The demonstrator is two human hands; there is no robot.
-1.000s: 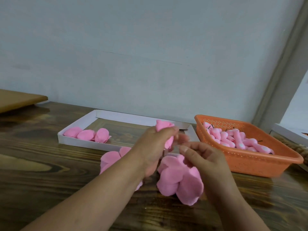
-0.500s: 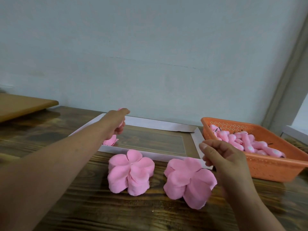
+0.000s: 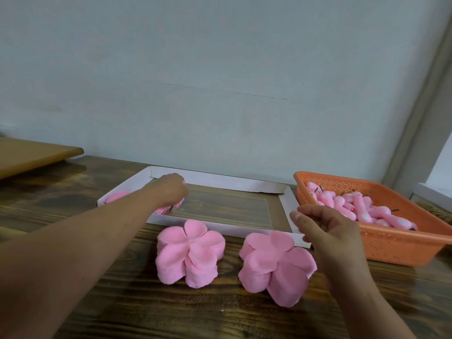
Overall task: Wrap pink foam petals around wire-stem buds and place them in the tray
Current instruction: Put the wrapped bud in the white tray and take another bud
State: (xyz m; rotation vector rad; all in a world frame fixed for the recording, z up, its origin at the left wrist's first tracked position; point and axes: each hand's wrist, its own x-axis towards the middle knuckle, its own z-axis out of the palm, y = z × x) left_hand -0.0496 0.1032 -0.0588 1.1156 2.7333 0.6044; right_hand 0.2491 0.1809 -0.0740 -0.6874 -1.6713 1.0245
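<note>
My left hand (image 3: 171, 189) reaches into the left part of the white tray (image 3: 215, 226) and grips a wrapped pink bud (image 3: 183, 183), mostly hidden under the fingers. Other wrapped buds (image 3: 115, 197) lie in the tray's left end. Two stacks of pink foam petals stand on the table before the tray, the left stack (image 3: 190, 255) and the right stack (image 3: 276, 265). My right hand (image 3: 330, 231) hovers over the right stack with loosely curled fingers, holding nothing. An orange basket (image 3: 391, 243) at the right holds several wire-stem buds (image 3: 354, 206).
The dark wooden table (image 3: 220, 314) runs to a grey wall close behind the tray. A light wooden board (image 3: 36, 152) lies at the far left. A white edge (image 3: 435, 192) shows behind the basket at the right.
My left hand carried the wrapped bud from in front of me out to the tray and lowered it to the buds there. My right hand let go and stayed above the right petal stack.
</note>
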